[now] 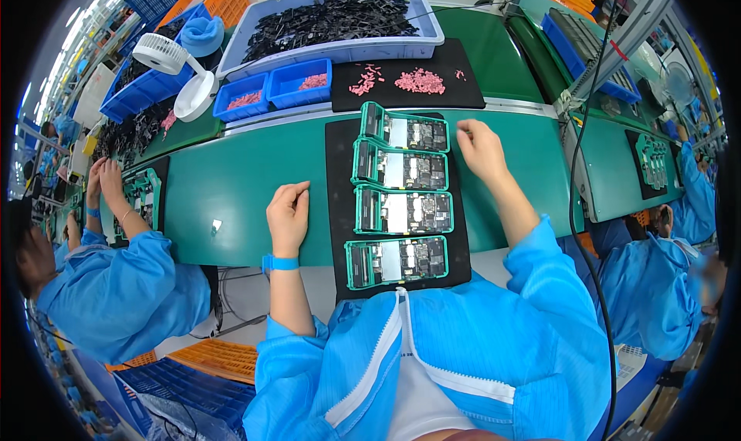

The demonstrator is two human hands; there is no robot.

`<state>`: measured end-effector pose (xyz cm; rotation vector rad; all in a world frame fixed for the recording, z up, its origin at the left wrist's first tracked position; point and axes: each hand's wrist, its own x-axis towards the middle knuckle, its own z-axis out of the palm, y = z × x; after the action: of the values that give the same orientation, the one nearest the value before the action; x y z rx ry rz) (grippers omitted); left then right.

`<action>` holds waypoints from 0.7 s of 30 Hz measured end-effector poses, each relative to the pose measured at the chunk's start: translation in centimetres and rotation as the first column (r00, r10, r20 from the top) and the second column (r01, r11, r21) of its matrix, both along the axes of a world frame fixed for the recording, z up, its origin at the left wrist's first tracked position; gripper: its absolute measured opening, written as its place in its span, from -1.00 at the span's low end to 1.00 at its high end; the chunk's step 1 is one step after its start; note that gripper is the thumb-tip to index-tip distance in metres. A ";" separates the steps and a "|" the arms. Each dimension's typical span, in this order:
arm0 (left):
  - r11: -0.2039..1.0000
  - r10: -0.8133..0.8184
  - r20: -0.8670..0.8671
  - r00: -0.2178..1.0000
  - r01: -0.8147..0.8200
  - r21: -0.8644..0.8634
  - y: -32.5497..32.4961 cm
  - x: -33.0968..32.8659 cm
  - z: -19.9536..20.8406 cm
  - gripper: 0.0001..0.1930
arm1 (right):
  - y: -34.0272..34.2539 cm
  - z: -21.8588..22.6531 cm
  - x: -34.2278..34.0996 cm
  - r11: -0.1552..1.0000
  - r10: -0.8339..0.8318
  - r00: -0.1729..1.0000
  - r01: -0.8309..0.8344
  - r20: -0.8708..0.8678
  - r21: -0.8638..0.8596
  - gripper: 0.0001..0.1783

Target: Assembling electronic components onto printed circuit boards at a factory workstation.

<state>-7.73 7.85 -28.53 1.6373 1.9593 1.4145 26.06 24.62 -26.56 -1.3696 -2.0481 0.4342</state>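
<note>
Green-framed phone assemblies (407, 213), four on a black mat (340, 163), lie between the curled fingers of the left hand (288, 218) and right hand (480, 147); whether either pinches something, I cannot tell. Beyond the fingers: pink pieces (419, 82), blue bins (301, 97). Rightward hangs a black cable (572, 186).
</note>
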 end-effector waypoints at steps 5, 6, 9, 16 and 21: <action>1.000 -0.003 0.004 1.000 0.003 -0.024 -0.1 -0.1 0.1 -0.87 | 2.4 0.0 -2.4 0.939 -0.097 0.993 0.113 0.065 -0.325 -0.21; 0.999 0.003 0.011 1.000 -0.002 -0.036 -0.2 -0.1 0.1 -0.88 | 2.5 -0.1 -2.6 0.939 -0.095 0.993 0.111 0.062 -0.327 -0.21; 1.000 -0.001 0.026 1.000 0.002 -0.019 -0.2 -0.2 -0.1 -0.88 | 2.3 -0.8 -2.8 0.807 -0.162 0.886 -0.134 -0.435 -0.575 -0.49; 1.000 -0.024 0.023 0.999 0.024 0.001 -0.4 -1.8 -0.5 -0.87 | -0.5 -1.6 -1.9 0.821 -0.334 0.506 -0.258 -0.795 -0.509 -0.53; 0.998 -0.058 0.071 0.996 0.057 0.003 -0.1 -2.5 -1.6 -0.87 | -3.2 -1.3 6.7 0.907 -0.414 0.292 0.051 -0.862 -0.418 -0.57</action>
<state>-10.28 7.74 -30.13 1.6076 1.8583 1.4321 32.78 21.38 -27.87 -1.0925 -0.7498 1.1538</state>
